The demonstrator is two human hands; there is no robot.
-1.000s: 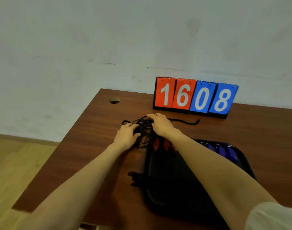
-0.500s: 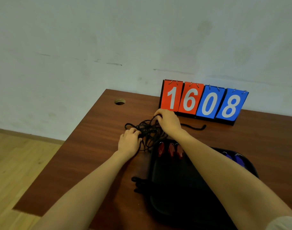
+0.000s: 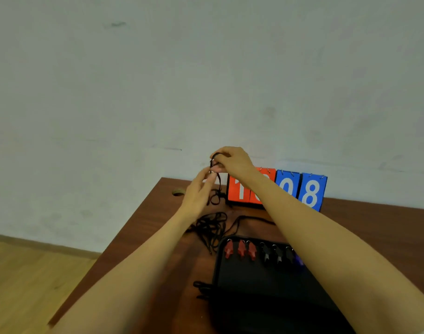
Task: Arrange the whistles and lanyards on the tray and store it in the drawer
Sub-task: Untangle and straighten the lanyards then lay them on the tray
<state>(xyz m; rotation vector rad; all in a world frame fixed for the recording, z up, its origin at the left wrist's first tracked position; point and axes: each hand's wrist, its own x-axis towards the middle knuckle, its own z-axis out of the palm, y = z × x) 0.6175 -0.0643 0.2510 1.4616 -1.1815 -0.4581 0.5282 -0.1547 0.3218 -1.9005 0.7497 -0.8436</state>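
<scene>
Lanyard (image 3: 220, 183) raised beside scoreboard (image 3: 311, 189); right forearm (image 3: 273, 189) hides digits.

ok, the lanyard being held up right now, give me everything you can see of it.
The lanyard is a thin black cord, limp by its look. The right hand pinches a bend of it at the top, raised before the wall, left of the scoreboard. The left hand meets it with its fingertips just below; whether they pinch is unclear. It hangs straight down and ends in a small loop; whether that touches the table cannot be told. It looks separate from the pile of lanyards.
</scene>
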